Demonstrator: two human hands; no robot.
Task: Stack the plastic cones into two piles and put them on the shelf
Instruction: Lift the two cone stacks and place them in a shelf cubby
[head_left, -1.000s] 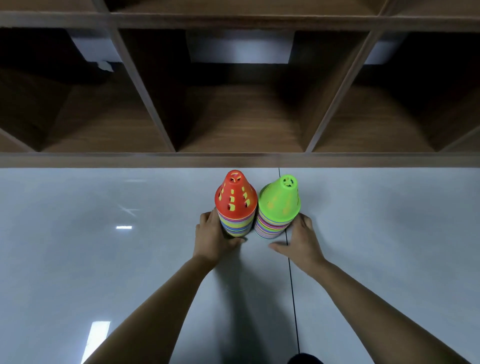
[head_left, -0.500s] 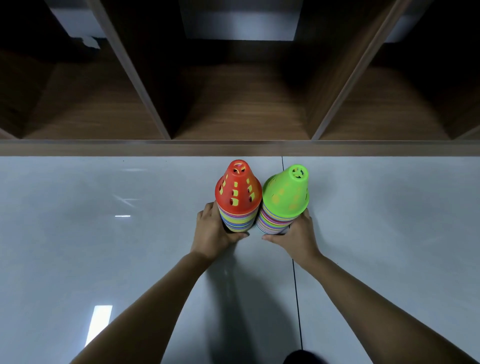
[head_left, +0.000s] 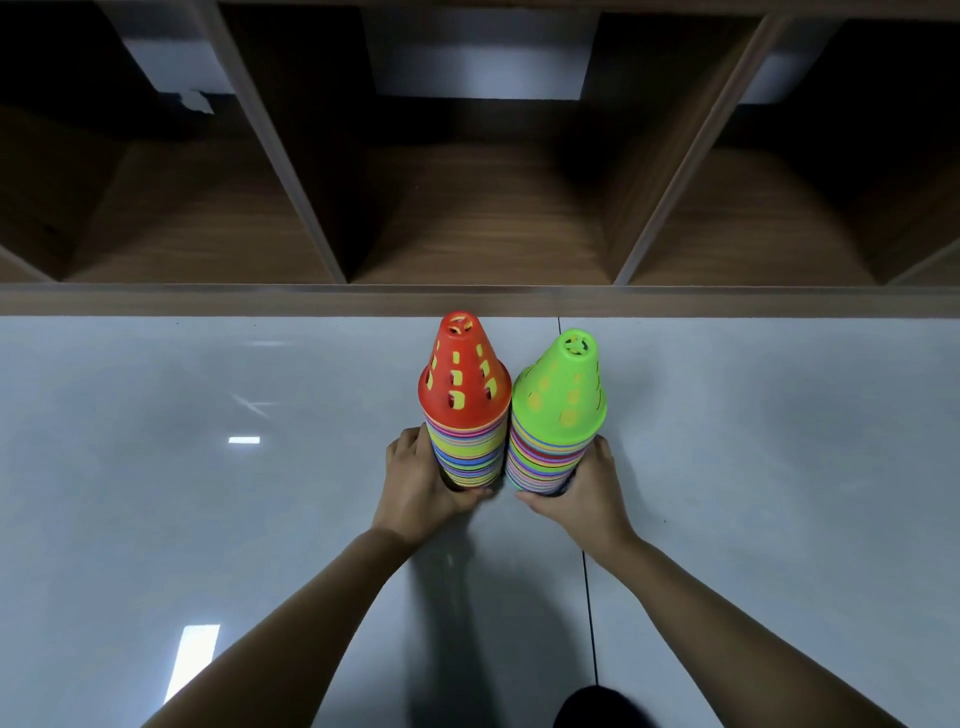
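Head camera looks down along your two forearms at a pale glossy surface (head_left: 208, 493), with the wooden shelf (head_left: 311, 302) running across the far side. On the left, your left hand (head_left: 415, 486) is wrapped round the lowest cones of the red-topped pile (head_left: 464, 415), fingers curled behind it and thumb across the near side. That low grip makes sense. The cones are only nested, so a hold higher up would probably lift off part of the pile and leave the rest behind. Just to its right stands the green-topped pile (head_left: 558, 421), and the rims of the two top cones touch or very nearly touch. Keeping them together likely lets you move both forward as one load. Your right hand (head_left: 589, 488) mirrors the left, curled round the base of the green-topped pile from its outer side. It is not clear whether the bases rest on the surface or are lifted off it.

Both piles stand upright, narrow tips uppermost and wide mouths down, with the long axis running up from your hands. From this angle the tips lean away from you toward the shelf, and the green one fans slightly to the right. The piles sit just short of the shelf's front rail, in line with the middle compartment (head_left: 483, 234), which looks the natural place for them. The stacking seems done, but the piles are not yet on the shelf.
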